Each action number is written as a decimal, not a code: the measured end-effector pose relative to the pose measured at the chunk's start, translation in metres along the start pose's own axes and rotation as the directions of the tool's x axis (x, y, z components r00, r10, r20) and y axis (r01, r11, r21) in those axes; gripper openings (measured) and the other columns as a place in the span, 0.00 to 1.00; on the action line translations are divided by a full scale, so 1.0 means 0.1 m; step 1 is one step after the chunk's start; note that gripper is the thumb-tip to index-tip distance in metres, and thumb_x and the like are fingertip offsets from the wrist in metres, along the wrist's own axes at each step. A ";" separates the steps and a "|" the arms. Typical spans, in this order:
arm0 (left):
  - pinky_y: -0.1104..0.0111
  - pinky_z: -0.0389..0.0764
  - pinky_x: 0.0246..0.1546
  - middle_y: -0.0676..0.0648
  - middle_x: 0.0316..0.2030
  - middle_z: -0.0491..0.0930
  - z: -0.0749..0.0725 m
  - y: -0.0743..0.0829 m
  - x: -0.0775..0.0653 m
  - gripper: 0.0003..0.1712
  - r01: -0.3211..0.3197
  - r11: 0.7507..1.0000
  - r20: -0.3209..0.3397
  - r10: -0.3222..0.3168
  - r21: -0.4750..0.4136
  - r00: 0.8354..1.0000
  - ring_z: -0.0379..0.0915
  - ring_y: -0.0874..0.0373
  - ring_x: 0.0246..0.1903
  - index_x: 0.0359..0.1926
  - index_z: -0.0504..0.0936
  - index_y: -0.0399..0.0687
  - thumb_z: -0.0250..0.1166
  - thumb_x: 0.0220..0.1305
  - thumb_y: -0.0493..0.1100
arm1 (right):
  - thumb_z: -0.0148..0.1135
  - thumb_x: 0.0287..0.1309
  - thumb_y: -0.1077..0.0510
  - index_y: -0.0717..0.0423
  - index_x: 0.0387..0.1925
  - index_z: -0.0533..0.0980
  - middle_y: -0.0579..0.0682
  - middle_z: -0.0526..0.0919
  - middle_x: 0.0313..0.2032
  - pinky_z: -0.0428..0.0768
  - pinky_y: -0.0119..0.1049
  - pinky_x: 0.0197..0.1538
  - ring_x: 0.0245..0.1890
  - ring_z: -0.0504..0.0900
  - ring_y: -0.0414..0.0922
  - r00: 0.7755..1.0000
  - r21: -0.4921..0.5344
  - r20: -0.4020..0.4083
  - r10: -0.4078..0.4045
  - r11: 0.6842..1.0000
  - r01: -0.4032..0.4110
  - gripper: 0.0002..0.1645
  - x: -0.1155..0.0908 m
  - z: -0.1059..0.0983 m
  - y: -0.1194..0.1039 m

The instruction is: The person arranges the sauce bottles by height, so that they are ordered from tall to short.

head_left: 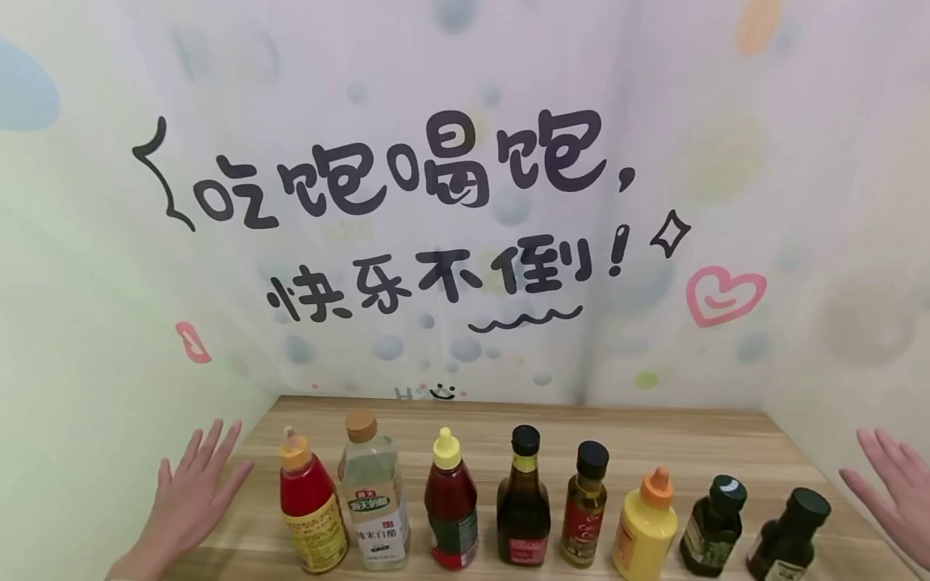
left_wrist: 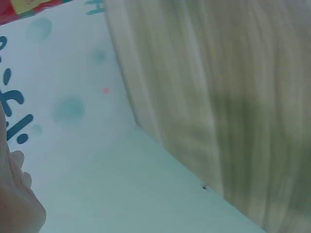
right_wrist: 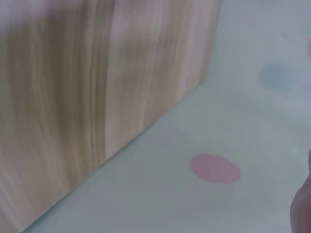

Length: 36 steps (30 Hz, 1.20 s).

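- I had left hand (head_left: 194, 494) and right hand (head_left: 898, 491) spread, gripping nothing;
- bottles (head_left: 523, 512) stood in a row between them on the table (head_left: 686, 440);
- I judged this step hands-off; grasping would have called for reaching inward

Here stands a sheet-walled, kitchen-like booth (head_left: 80, 282): lettered backdrop (head_left: 450, 230), wood-grain tabletop (head_left: 639, 432), a row of condiment bottles (head_left: 523, 512).
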<state>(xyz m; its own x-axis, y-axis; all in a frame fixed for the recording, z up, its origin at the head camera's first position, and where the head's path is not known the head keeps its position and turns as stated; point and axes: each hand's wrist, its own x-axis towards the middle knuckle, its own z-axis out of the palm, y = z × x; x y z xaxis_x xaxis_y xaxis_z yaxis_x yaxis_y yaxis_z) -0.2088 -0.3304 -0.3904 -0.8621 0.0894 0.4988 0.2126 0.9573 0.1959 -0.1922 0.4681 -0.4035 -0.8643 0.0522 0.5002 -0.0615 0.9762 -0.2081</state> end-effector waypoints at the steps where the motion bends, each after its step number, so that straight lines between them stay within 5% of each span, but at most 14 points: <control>1: 0.32 0.32 0.48 0.35 0.65 0.43 -0.02 0.01 0.01 0.36 0.000 1.000 -0.002 0.000 -0.005 1.000 0.24 0.46 0.65 0.68 0.40 0.54 0.46 0.65 0.52 | 0.41 0.64 0.45 0.64 0.65 0.34 0.68 0.31 0.63 0.22 0.51 0.60 0.62 0.23 0.58 1.000 0.012 -0.006 0.002 1.000 -0.002 0.43 0.01 -0.03 -0.02; 9: 0.37 0.28 0.53 0.39 0.66 0.45 -0.20 0.14 0.10 0.36 -0.096 0.994 -0.092 0.092 -0.045 0.991 0.28 0.49 0.66 0.68 0.45 0.54 0.50 0.64 0.50 | 0.45 0.63 0.55 0.68 0.64 0.36 0.70 0.32 0.63 0.25 0.50 0.61 0.64 0.28 0.59 0.995 0.161 -0.069 -0.073 0.983 0.084 0.40 0.12 -0.24 -0.21; 14: 0.40 0.29 0.56 0.39 0.64 0.52 -0.32 0.23 0.16 0.34 -0.158 0.986 -0.176 0.146 -0.054 0.973 0.35 0.47 0.65 0.67 0.51 0.55 0.53 0.62 0.50 | 0.45 0.63 0.52 0.65 0.65 0.35 0.66 0.31 0.64 0.26 0.54 0.60 0.64 0.27 0.56 0.994 0.120 -0.050 -0.102 0.987 0.107 0.42 0.22 -0.39 -0.43; 20: 0.40 0.33 0.56 0.40 0.64 0.53 -0.42 0.31 0.21 0.34 -0.195 0.978 -0.200 0.178 -0.073 0.963 0.38 0.48 0.65 0.67 0.53 0.57 0.54 0.61 0.50 | 0.46 0.62 0.49 0.56 0.67 0.35 0.60 0.32 0.66 0.19 0.58 0.55 0.65 0.26 0.49 0.986 0.033 -0.028 -0.167 0.985 0.168 0.43 0.35 -0.57 -0.77; 29: 0.42 0.43 0.57 0.37 0.62 0.57 -0.58 0.46 0.33 0.36 -0.239 0.965 -0.186 0.217 -0.105 0.958 0.43 0.46 0.64 0.67 0.53 0.54 0.56 0.60 0.47 | 0.54 0.57 0.53 0.51 0.67 0.46 0.60 0.49 0.65 0.25 0.54 0.61 0.66 0.39 0.49 0.937 0.128 -0.082 -0.340 0.929 0.348 0.41 0.63 -0.69 -1.36; 36: 0.42 0.55 0.52 0.38 0.62 0.58 -0.64 0.68 0.40 0.37 -0.249 0.955 -0.126 0.230 -0.161 0.965 0.51 0.39 0.59 0.66 0.56 0.54 0.61 0.56 0.47 | 0.58 0.54 0.54 0.47 0.67 0.50 0.55 0.55 0.64 0.33 0.49 0.64 0.66 0.46 0.43 0.871 0.187 -0.105 -0.480 0.851 0.491 0.41 0.81 -0.68 -1.84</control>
<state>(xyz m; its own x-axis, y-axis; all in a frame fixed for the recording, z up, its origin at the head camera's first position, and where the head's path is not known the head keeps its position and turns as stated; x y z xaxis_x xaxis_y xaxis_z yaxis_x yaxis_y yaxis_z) -0.1998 -0.2792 -0.3032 -0.7252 0.2720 0.6325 0.4917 0.8477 0.1993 -0.2172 0.3070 -0.2673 -0.6709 -0.4011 0.6237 -0.5705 0.8165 -0.0886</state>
